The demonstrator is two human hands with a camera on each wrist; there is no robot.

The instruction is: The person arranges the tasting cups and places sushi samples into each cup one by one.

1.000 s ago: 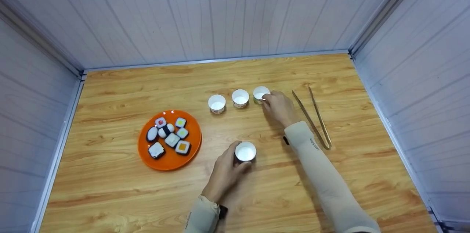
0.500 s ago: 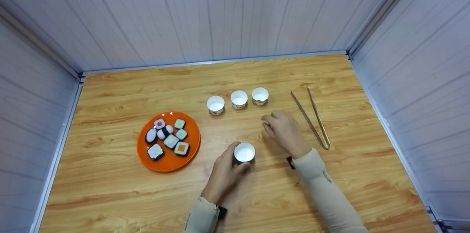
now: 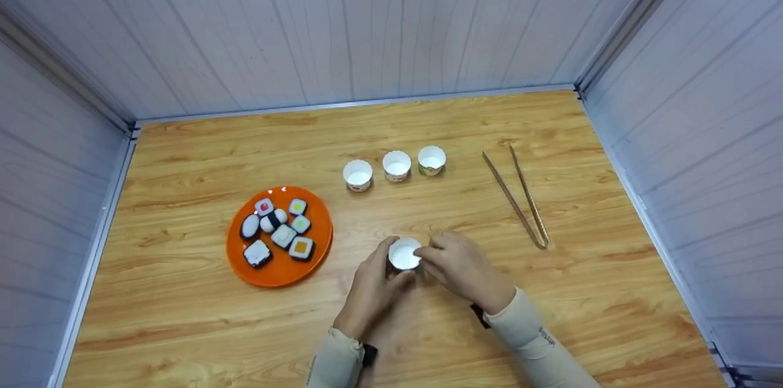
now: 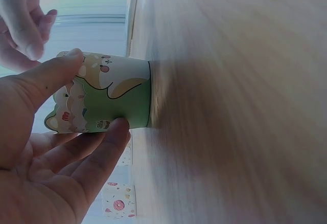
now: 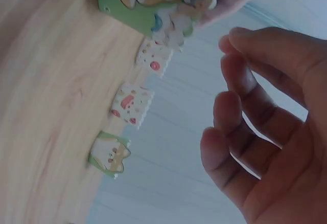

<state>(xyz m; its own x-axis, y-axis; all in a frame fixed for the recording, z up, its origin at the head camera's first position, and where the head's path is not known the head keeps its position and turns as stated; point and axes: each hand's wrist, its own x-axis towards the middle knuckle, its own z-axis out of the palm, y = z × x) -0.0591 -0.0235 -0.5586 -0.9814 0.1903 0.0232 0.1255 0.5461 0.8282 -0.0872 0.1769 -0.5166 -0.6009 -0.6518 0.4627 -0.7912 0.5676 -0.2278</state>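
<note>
My left hand (image 3: 371, 286) grips a small stack of nested paper baking cups (image 3: 404, 254), standing upright on the table. The left wrist view shows the outer cup (image 4: 120, 93) green with a cartoon animal, and several scalloped rims layered inside it. Thumb and fingers lie on either side of it. My right hand (image 3: 460, 268) hovers at the stack's right rim with bent fingers; in the right wrist view its fingertips (image 5: 238, 75) are apart from the cups and hold nothing. Three single paper cups stand in a row farther back: left (image 3: 358, 175), middle (image 3: 396, 166) and right (image 3: 432, 160).
On the left lies an orange plate (image 3: 243, 278) with several toy-like sushi pieces (image 3: 283, 236). Metal tongs (image 3: 517, 198) lie spread on the right of the wooden table (image 3: 202, 327). Pale panels (image 3: 367, 21) wall in the back and both sides.
My right hand has let go of the back right cup and come toward me and left to the stack. My left hand keeps its hold, unmoved.
</note>
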